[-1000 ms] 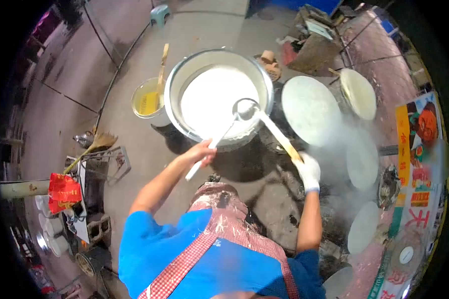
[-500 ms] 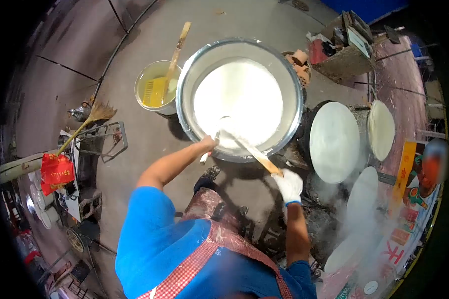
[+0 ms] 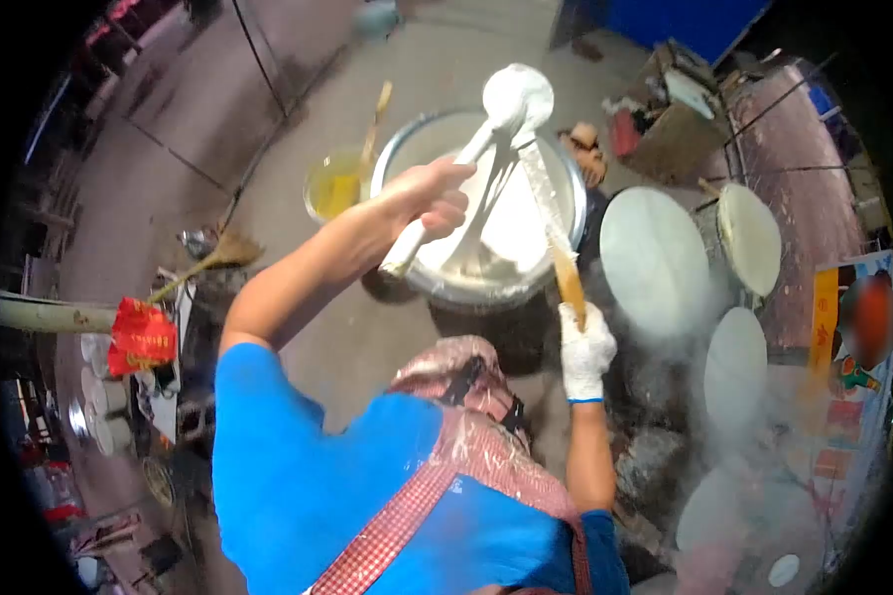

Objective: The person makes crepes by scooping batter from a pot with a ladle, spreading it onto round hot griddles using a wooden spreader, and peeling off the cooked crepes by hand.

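My bare left hand is wrapped around the pale handle of a ladle, raised above the large metal pot. White batter covers the ladle's bowl, and streaks of it hang toward the white batter in the pot. In a white glove, my right hand grips the wooden handle of a flat paddle. The paddle's blade is coated white and its tip meets the underside of the ladle's bowl. Part of the pot is hidden behind my left hand and the tools.
Left of the pot stands a bucket of yellow liquid with a wooden-handled brush. Several round white discs are at the right, with steam around them. A broom and a red packet lie at the left.
My left hand has lifted the ladle out of the batter and up above the pot. The paddle has also come up, its tip now against the ladle.
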{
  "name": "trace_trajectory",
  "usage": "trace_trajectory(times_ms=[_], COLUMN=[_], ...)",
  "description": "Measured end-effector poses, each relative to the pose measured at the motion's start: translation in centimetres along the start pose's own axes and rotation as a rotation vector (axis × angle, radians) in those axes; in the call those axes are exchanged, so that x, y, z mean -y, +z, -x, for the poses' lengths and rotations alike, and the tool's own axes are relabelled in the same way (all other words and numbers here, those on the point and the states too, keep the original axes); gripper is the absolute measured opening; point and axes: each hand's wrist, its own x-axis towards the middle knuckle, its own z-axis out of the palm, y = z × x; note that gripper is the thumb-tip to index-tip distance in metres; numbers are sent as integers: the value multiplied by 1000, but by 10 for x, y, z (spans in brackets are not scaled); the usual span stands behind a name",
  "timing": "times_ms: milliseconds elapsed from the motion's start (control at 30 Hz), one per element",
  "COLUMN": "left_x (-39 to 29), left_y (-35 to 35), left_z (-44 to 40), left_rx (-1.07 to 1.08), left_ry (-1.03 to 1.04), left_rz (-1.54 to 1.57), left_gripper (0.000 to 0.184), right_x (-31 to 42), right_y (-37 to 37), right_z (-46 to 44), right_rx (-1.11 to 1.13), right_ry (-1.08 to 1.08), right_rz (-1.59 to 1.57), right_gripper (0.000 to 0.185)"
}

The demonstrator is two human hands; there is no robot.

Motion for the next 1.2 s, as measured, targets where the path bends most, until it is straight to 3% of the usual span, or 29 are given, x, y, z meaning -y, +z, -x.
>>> trace_trajectory(times_ms=[67, 100, 167, 267, 333, 367, 400, 467, 567, 600, 633, 700, 767, 800, 833, 867, 900, 933, 967, 1000, 1033, 1067, 1100, 1133, 1167, 1200], left_x=[-26, -42, -68, -80, -69, -54, -39, -31, 2, 8, 19, 64, 123, 154, 182, 218, 259, 300, 336, 378, 424, 477, 530, 572, 602, 649], left_y=[36, 38, 64, 54, 22, -15, 0, -8, 30, 58, 83, 118, 142, 150, 149, 167, 182, 193, 204, 205, 211, 239, 267, 286, 319, 344], left_z=[46, 53, 78, 63, 27, -12, 9, -28, -20, -9, -2, -9, -36, -55, -91, -96, -119, -118, -117, -140, -155, -121, -86, -87, -60, -54], left_rx=[48, 95, 58, 63, 191, 244, 135, -69, 80, 116, 237, 341, 329, 362, 351, 271, 242, 233, 212, 471, 491, 474, 439, 607, 819, 656], left_ry=[163, 250, 370, 591, 471, 351, 112, -310, -202, -239, -157, -96, -174, -317, -594, -928, -978, -1110, -1223, -1502, -1086, -1289, -1493, -1441, -1434, -1588], left_rz=[-201, -373, -535, -626, -592, -519, -536, -36, -375, -338, -527, -756, -772, -647, -433, -165, -152, -90, -28, 1, -447, -270, -118, -312, -514, -532], left_gripper=[16, 32, 46, 60, 64, 64, 52, 17, 17, 18, 29, 59, 50, 29, 8, 10, 15, 16, 16, 14, 16, 21, 26, 26, 23, 21], right_x=[13, 16, 28, 13, -30, -34, -39, -56, -71, -73, -81, -91, -120, -138, -161, -185, -210, -204, -206, -198, -178, -182, -184, -185, -174, -178], right_y=[-23, -32, -52, -39, 7, 21, 24, 24, -38, -61, -74, -99, -103, -105, -107, -105, -109, -126, -124, -150, -180, -174, -179, -175, -187, -185], right_z=[-33, -50, -74, -82, -70, -51, -29, 16, 68, 81, 91, 116, 148, 172, 202, 250, 283, 320, 364, 404, 440, 481, 543, 581, 608, 642], right_rx=[-129, -232, -343, -315, -79, 130, 175, 197, 126, 68, -9, -185, -218, -198, -173, -200, -184, -163, -311, -255, -227, -349, -475, -552, -637, -659], right_ry=[-71, -115, -78, -55, 69, 247, 371, 552, 593, 596, 567, 504, 601, 667, 727, 717, 694, 807, 841, 952, 895, 1286, 1421, 1465, 1588, 1656], right_rz=[-60, -50, -334, -537, -772, -896, -884, -711, -501, -570, -638, -726, -780, -785, -800, -555, -311, -389, -347, -310, -167, -327, -391, -171, -162, 70], right_gripper=[28, 28, 27, 26, 25, 25, 25, 27, 27, 30, 31, 34, 34, 35, 36, 39, 43, 48, 47, 43, 42, 44, 38, 37, 38, 37])
